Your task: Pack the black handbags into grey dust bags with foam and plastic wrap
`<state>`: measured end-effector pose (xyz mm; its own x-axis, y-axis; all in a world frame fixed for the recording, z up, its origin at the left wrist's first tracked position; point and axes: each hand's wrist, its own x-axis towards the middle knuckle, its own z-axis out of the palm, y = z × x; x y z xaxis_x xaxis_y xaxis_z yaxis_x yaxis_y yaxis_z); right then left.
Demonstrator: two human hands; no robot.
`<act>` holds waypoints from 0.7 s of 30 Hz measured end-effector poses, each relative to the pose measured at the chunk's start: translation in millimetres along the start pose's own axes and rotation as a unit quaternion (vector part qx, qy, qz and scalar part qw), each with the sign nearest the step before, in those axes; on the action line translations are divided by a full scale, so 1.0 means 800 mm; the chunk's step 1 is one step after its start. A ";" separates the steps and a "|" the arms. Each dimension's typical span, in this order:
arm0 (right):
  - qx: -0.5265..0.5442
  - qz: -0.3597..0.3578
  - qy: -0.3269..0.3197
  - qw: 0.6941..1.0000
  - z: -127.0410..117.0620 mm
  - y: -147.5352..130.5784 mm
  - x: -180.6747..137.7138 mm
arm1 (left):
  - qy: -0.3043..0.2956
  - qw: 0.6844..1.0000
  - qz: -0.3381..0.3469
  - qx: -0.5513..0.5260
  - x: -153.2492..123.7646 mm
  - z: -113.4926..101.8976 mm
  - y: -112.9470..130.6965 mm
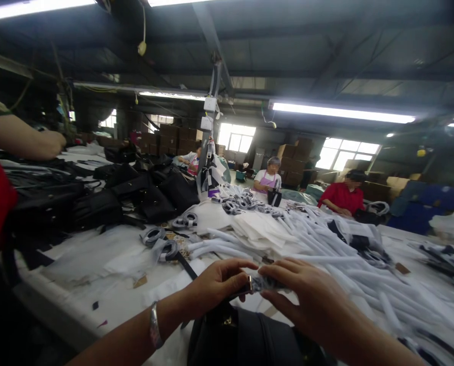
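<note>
My left hand [216, 285] and my right hand [302, 295] meet just above a black bag [246, 338] at the bottom centre. Both pinch a small metal-tipped strap piece [254, 284] wrapped in clear plastic, left fingers on its gold end, right fingers on the wrapped part. A silver bracelet [154, 325] sits on my left wrist. A black strap [184, 264] lies on the white table [108, 300] just beyond my left hand.
White wrapped straps [318, 249] are heaped across the table's right half. Black bags [97, 198] pile up at the left, by a co-worker's arm [25, 140]. Coiled straps in plastic [162, 244] lie mid-table. People work at the far end [345, 195].
</note>
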<state>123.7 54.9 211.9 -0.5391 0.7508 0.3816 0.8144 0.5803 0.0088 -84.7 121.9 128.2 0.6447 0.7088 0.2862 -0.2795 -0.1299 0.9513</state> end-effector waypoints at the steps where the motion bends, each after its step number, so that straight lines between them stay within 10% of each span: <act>1: 0.010 0.001 0.006 1.000 0.000 0.001 -0.001 | -0.013 1.000 -0.007 -0.014 -0.001 -0.002 0.001; 11: 0.066 -0.047 0.095 0.992 0.008 0.010 -0.010 | -0.100 0.991 -0.055 -0.071 0.001 -0.012 0.013; 21: 0.154 0.057 0.162 0.973 0.013 -0.002 -0.011 | -0.123 0.984 -0.049 -0.118 0.007 -0.013 0.007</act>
<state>124.9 50.9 199.3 -0.3123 0.7064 0.6352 0.7359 0.6027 -0.3086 -90.2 132.3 133.7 0.8211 0.5173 0.2413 -0.3464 0.1157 0.9309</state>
